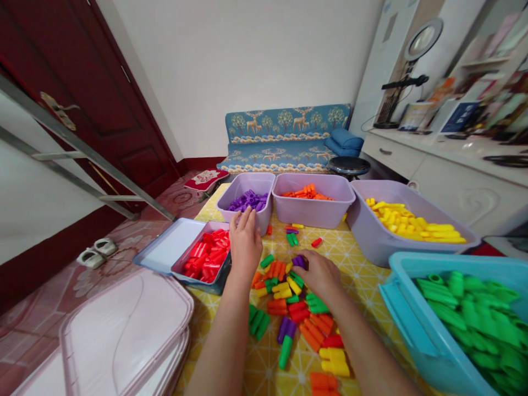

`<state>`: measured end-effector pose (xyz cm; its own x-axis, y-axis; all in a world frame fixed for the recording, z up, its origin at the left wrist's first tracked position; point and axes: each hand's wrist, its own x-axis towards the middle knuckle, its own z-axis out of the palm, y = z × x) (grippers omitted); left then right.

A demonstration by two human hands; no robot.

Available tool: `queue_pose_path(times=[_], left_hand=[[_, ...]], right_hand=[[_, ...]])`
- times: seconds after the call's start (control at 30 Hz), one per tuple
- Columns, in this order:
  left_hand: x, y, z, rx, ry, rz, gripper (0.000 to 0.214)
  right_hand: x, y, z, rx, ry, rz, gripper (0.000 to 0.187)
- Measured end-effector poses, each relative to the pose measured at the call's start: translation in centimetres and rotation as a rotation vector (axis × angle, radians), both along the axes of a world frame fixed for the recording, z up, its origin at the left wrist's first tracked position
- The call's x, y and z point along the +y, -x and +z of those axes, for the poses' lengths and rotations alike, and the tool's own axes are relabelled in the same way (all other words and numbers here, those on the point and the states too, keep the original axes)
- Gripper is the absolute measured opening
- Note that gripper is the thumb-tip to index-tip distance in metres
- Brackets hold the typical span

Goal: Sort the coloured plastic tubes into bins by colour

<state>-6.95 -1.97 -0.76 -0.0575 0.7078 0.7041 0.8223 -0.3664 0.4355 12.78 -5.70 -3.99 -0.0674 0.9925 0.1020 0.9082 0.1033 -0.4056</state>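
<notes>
My left hand point(246, 239) reaches to the front rim of the lilac bin of purple pieces point(248, 201). Its fingers are stretched out, and no piece shows in them. Over the pile on the table, my right hand point(322, 273) has thumb and fingertips closed on a purple plastic tube piece point(298, 262). Around it lie mixed tube-shaped plastic pieces, such as orange ones point(312, 334), yellow ones point(335, 361), green ones point(259, 322) and red ones point(298, 311). Some sit side by side like joined tubes.
Lilac bins of orange pieces point(313, 212) and yellow pieces point(373, 234) stand at the back. A turquoise bin point(412, 324) of green pieces is at right, a box of red pieces point(206, 256) at left. Lids point(124, 330) lie front left on the yellow tablecloth's side.
</notes>
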Motion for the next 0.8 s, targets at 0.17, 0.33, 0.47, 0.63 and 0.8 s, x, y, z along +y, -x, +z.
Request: queue_pose_path(times=[0.17, 0.33, 0.47, 0.63, 0.8], left_hand=[[-0.8, -2.3, -0.5, -0.052, -0.047, -0.106, 0.03], [-1.0, -4.8, -3.3, -0.322, 0.313, -0.418, 0.023], [-1.3, -5.2, -4.0, -0.454, 0.58, -0.577, 0.039], [-1.3, -5.1, -3.7, -0.608, 0.565, -0.534, 0.027], [-1.1, -4.8, -4.1, -0.509, 0.48, -0.526, 0.022]], right_hand=[[0.1, 0.1, 0.1, -0.013, 0.014, -0.018, 0.034], [0.7, -0.4, -0.5, 0.104, 0.008, -0.068, 0.029], [1.3, -0.6, -1.7, 0.394, -0.056, -0.019, 0.02], [1.7, 0.2, -2.9, 0.788, -0.113, 0.059, 0.029], [1.8, 0.6, -3.3, 0.871, -0.129, 0.075, 0.02]])
